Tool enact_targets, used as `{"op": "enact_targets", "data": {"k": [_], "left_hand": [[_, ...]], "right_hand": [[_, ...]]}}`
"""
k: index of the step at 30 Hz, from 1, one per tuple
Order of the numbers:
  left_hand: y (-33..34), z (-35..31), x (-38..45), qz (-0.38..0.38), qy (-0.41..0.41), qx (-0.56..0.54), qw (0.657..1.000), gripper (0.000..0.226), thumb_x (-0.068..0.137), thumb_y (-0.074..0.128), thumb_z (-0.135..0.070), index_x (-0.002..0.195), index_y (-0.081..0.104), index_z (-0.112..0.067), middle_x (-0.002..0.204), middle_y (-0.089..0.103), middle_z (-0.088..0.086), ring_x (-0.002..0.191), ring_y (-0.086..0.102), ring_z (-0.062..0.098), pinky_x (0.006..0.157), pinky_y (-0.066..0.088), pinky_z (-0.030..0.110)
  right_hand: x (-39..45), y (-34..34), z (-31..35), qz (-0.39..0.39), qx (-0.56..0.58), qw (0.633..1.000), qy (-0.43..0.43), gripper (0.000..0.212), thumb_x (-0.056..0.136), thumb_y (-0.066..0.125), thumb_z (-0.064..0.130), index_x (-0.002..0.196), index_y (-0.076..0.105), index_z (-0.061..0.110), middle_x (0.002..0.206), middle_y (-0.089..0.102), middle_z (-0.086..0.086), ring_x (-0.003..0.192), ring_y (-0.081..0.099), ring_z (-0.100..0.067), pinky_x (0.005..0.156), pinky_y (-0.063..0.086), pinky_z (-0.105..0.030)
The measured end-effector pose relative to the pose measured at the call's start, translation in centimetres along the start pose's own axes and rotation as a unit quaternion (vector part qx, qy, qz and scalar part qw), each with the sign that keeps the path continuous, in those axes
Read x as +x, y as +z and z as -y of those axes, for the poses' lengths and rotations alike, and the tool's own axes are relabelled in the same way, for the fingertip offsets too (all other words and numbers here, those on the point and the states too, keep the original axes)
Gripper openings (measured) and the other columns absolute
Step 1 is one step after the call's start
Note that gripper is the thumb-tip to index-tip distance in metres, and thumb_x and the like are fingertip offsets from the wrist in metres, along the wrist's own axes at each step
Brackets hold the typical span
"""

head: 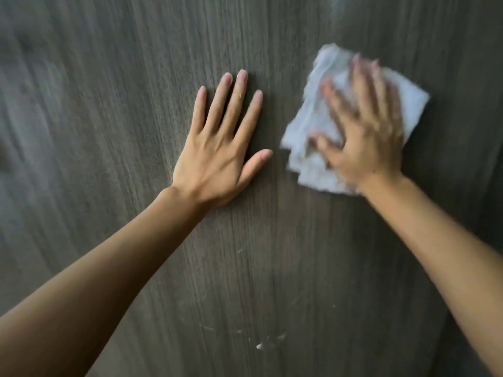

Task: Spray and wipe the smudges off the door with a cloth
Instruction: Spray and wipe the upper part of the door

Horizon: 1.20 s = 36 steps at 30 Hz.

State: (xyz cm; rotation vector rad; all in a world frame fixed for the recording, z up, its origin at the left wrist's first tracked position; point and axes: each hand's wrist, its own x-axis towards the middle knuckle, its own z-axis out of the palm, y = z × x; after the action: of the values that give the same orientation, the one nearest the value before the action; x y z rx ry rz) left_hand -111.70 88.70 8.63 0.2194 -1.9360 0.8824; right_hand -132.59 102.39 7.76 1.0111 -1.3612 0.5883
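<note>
We press our left hand (pixel 217 156) flat, fingers straight and grasping nothing, on the dark wood-grain door (pixel 109 104) at centre frame, while our blurred right hand (pixel 364 140), fingers spread, pins the white cloth (pixel 307 123) against the door at upper right, above pale smudges (pixel 261 344) at lower centre.

Both bare forearms reached up and forward, converging from the lower corners of the view. The left hand (pixel 217 148) lay flat with its palm down, four fingers straight and slightly spread, thumb angled out toward the right hand (pixel 364 131). That right hand sat level with the left and well apart from it, blurred, fingers splayed and pressing flat, wrist bent back above a forearm running down to the right.
</note>
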Motion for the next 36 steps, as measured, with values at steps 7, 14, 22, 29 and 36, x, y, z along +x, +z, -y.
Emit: {"op": "enact_targets", "data": {"k": [7,14,22,29,36], "left_hand": [[-2.3,1.8,-0.9,-0.042,0.026,-0.08,0.996,0.073,0.099,0.019,-0.052,0.148,0.02,0.002,0.151,0.017,0.035,0.143,0.013,0.044,0.118,0.003,0.05],[-1.7,3.9,-4.3,-0.009,0.004,-0.048,0.999,0.068,0.1,0.024,-0.049,0.15,0.02,-0.002,0.153,0.015,0.033,0.144,0.011,0.042,0.118,0.002,0.05],[-0.6,3.9,-5.3,0.017,0.024,0.007,1.0,0.073,0.1,0.021,-0.053,0.149,0.023,0.0,0.156,0.016,0.026,0.145,0.012,0.039,0.118,0.003,0.05],[-0.7,4.1,-5.4,0.021,0.028,0.004,0.999,0.073,0.101,0.018,-0.053,0.149,0.022,0.001,0.156,0.016,0.026,0.146,0.012,0.038,0.118,0.003,0.051],[-2.1,5.0,-6.3,-0.014,0.024,-0.106,0.994,0.067,0.1,0.027,-0.044,0.147,0.022,0.004,0.152,0.017,0.033,0.144,0.011,0.041,0.118,0.002,0.051]], "right_hand": [[-0.1,0.6,7.0,-0.022,-0.007,0.956,0.294,0.062,0.1,0.023,0.06,0.15,0.034,0.025,0.156,0.026,-0.021,0.145,0.022,-0.039,0.117,0.019,-0.053],[-9.7,1.8,20.0,0.055,0.096,0.994,-0.015,0.063,0.091,0.051,0.057,0.147,0.033,0.036,0.157,0.024,-0.005,0.147,0.015,-0.031,0.12,0.007,-0.049],[-12.9,2.4,15.9,0.074,0.051,0.919,-0.385,0.062,0.09,0.051,0.059,0.145,0.042,0.033,0.154,0.036,0.002,0.144,0.026,-0.021,0.121,0.01,-0.04],[-9.8,0.8,5.0,0.014,0.014,0.995,0.1,0.058,0.1,0.035,0.058,0.148,0.034,0.025,0.154,0.03,-0.02,0.142,0.025,-0.039,0.117,0.016,-0.053],[-9.3,2.0,16.9,-0.05,0.039,0.936,0.346,0.058,0.102,0.03,0.053,0.145,0.043,0.015,0.15,0.031,-0.03,0.141,0.027,-0.045,0.114,0.023,-0.058]]}}
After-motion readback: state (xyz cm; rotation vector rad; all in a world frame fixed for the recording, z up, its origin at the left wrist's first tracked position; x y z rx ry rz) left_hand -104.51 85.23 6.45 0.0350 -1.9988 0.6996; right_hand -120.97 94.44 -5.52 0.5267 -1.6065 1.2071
